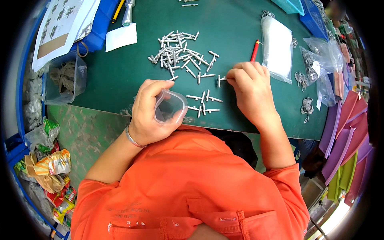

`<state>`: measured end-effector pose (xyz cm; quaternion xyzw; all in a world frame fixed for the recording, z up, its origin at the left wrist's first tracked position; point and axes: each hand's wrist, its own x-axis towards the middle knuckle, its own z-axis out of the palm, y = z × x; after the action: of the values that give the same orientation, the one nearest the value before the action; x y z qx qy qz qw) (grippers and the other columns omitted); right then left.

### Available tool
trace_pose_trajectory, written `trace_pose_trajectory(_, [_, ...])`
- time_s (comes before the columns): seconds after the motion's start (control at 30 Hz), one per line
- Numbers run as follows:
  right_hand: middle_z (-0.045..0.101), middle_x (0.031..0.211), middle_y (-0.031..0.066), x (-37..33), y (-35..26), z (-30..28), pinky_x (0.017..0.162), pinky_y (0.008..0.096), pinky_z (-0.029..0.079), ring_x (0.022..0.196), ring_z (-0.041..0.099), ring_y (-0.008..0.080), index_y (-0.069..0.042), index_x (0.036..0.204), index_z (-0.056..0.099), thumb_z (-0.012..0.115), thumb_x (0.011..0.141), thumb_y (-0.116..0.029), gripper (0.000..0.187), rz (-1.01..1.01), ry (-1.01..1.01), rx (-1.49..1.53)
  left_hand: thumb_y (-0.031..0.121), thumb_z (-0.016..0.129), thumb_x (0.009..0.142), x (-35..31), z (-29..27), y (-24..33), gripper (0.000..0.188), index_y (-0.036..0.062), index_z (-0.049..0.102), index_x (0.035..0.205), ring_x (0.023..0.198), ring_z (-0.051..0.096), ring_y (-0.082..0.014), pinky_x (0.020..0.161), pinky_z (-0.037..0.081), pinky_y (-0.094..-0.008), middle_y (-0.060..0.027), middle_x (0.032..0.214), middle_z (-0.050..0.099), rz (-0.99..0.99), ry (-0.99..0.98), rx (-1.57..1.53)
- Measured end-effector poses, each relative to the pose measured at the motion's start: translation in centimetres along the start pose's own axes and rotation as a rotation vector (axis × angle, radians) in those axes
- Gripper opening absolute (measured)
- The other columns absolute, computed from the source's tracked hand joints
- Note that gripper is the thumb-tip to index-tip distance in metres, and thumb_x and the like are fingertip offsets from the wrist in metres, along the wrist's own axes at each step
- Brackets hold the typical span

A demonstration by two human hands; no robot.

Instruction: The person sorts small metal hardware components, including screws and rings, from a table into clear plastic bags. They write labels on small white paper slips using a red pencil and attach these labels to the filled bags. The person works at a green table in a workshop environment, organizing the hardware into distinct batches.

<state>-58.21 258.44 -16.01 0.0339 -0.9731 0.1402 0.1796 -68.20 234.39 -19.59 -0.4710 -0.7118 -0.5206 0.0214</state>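
My left hand [149, 110] is wrapped around a clear plastic cup [171, 105] at the table's near edge. The cup is tilted with its wide mouth showing, and I see nothing in it. My right hand [251, 90] is over the table with fingertips pinched on a small silver metal pin [223, 79], beside another that stands crosswise. Between my hands, several similar ribbed pins [203, 97] lie in small groups near the edge. Farther back is a loose heap of these silver pins [174, 50], pointing every way. Their exact kind is too small to make out.
A red pen [255, 51] and a bag of white sheets [277, 48] lie beyond my right hand. Bags of metal rings [314, 66] are at the right. At left stand a clear bin with a cloth [80, 80] and a blue tray [100, 28]. White paper [121, 37] lies nearby.
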Motion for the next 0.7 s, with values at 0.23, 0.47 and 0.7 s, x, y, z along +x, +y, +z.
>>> trace_pose_trajectory(0.23, [0.055,0.086,0.0078,-1.5,-3.0,-0.5,0.074,0.0368,0.040,0.082,0.054,0.0266,-0.005,0.091,0.061,0.062,0.079,-0.005,0.012,0.021,-0.214,0.105,-0.001,0.083,0.061,0.3,0.4,0.3,0.064,0.0013,0.055,0.118,0.078,0.058,-0.0243,0.064,0.050,-0.0304,-0.0121,0.098,0.059,-0.041,0.043,0.037])
trace_pose_trajectory(0.47, [0.060,0.091,0.0104,-0.9,-2.8,-0.3,0.072,0.0385,0.045,0.082,0.059,0.0284,-0.004,0.093,0.059,0.066,0.075,0.000,0.020,0.039,-0.081,0.193,0.001,0.085,0.063,0.4,0.1,0.2,0.070,0.0005,0.051,0.124,0.082,0.058,-0.0211,0.069,0.049,-0.0295,-0.0122,0.104,0.056,-0.064,-0.064,0.047])
trace_pose_trajectory(0.7, [0.060,0.090,0.0151,2.2,-5.4,-0.9,0.070,0.0381,0.051,0.079,0.062,0.0316,0.004,0.099,0.061,0.067,0.070,0.001,0.030,-0.174,0.004,0.394,0.007,0.083,0.061,0.6,0.4,0.1,0.068,0.0029,0.053,0.122,0.090,0.059,-0.0312,0.080,0.046,-0.0397,-0.0128,0.103,0.059,-0.063,-0.030,0.078])
